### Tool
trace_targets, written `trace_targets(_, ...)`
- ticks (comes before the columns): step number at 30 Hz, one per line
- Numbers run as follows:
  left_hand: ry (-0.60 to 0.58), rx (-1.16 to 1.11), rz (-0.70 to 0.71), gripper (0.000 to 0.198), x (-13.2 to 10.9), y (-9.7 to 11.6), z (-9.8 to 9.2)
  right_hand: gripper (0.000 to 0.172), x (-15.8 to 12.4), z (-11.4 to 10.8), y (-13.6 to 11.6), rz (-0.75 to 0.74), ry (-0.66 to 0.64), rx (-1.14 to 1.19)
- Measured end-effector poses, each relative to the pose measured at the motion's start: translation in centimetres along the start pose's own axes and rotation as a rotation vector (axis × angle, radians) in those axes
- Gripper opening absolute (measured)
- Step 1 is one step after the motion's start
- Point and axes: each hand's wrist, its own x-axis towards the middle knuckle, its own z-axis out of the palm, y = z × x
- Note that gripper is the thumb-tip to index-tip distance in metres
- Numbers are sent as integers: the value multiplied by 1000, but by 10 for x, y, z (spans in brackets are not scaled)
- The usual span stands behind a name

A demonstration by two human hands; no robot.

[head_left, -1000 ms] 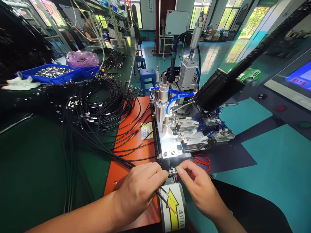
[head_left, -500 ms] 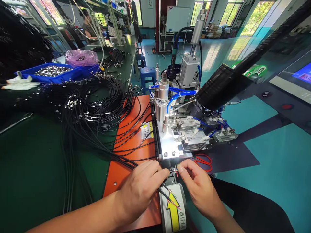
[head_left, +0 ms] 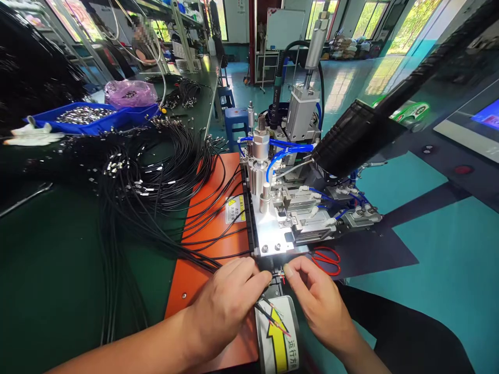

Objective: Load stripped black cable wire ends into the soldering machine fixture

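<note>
L hand (head_left: 236,298) fingers wrapped round blk cables (head_left: 265,310), stripped ends out over yellow-arrow label (head_left: 277,343). R hand (head_left: 317,296) fingers narrow at a wire end by machine (head_left: 288,208) front; can't tell if gripping. Red scissor handles (head_left: 328,260) just beyond R hand. Blk cylinder (head_left: 346,140) overhangs machine. Cable pile (head_left: 175,174) on tabletop (head_left: 58,259). Blue tray (head_left: 104,123) w/ sm. metal parts (head_left: 83,115), pink bag (head_left: 130,94) at its R end.

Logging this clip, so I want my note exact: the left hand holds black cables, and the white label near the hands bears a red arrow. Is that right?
The arrow's colour is wrong: the head view shows a yellow arrow on the white label. The left hand does hold black cables.
</note>
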Motion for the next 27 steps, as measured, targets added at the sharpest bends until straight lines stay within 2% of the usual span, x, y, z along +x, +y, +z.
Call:
trace_targets(19, -45, 42, 18, 26, 0, -1, 1, 32, 1, 6, 7, -16, 27, -18)
trace_targets(27, -154, 124, 50, 30, 3, -3, -2, 35, 0, 3, 7, 84, -3, 60)
